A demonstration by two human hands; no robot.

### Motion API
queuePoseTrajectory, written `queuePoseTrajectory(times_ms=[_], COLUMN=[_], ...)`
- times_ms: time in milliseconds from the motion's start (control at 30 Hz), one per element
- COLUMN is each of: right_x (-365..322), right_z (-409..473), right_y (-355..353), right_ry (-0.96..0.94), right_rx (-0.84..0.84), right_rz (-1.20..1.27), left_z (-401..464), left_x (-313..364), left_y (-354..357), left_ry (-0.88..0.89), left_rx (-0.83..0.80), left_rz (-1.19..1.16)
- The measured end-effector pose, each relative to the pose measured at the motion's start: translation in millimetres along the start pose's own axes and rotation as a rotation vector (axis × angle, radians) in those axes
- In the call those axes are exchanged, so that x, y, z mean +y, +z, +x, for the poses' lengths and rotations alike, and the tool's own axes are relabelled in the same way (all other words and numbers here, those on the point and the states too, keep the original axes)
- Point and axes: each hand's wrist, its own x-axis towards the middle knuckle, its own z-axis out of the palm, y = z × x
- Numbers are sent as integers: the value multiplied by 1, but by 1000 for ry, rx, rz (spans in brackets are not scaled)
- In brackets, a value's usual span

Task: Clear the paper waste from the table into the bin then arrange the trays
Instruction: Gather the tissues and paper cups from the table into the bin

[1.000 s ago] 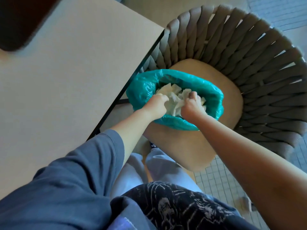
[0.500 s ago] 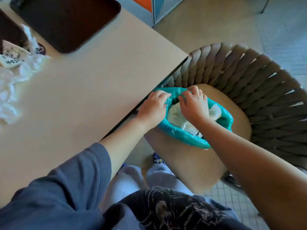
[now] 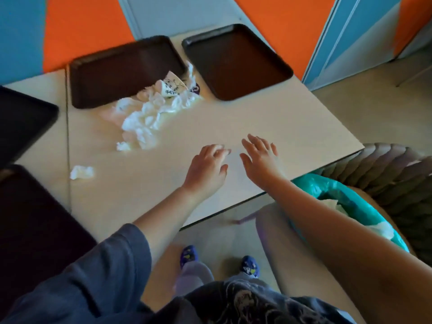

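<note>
My left hand (image 3: pixel 207 166) and my right hand (image 3: pixel 260 155) hover side by side over the beige table (image 3: pixel 233 127), fingers spread and holding nothing. A heap of crumpled white paper (image 3: pixel 149 113) with a printed paper cup (image 3: pixel 171 87) lies beyond them, spilling from a dark brown tray (image 3: pixel 117 66). One small paper wad (image 3: pixel 81 172) lies alone to the left. A second brown tray (image 3: pixel 236 59) sits at the far right of the table. The bin with its teal liner (image 3: pixel 350 202) stands on a chair at my right, white paper inside.
Two more dark trays lie at the left: one (image 3: pixel 21 120) at the table's far left, another (image 3: pixel 35 225) near me. A woven grey chair back (image 3: pixel 392 169) curves round the bin. My feet in blue socks (image 3: pixel 250 267) stand on the floor below the table edge.
Both hands have let go of the paper in the bin and swung left over the table, now open. The view has turned from the bin to the table.
</note>
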Motion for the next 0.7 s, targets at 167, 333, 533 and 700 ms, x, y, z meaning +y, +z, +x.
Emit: queuePoseTrajectory(times_ms=[167, 333, 533, 700], right_x=[-95, -175, -245, -286], right_z=[28, 50, 77, 99], right_y=[31, 61, 95, 119], right_ry=[-174, -308, -353, -391], right_rx=[-23, -99, -214, -299], right_rz=[60, 99, 75, 73], left_z=[-47, -84, -116, -130], left_x=[-90, -169, -240, -279], left_y=[-49, -88, -110, -110], left_ry=[-144, -306, -471, -587], left_rx=[137, 243, 254, 191], left_rz=[41, 97, 148, 158])
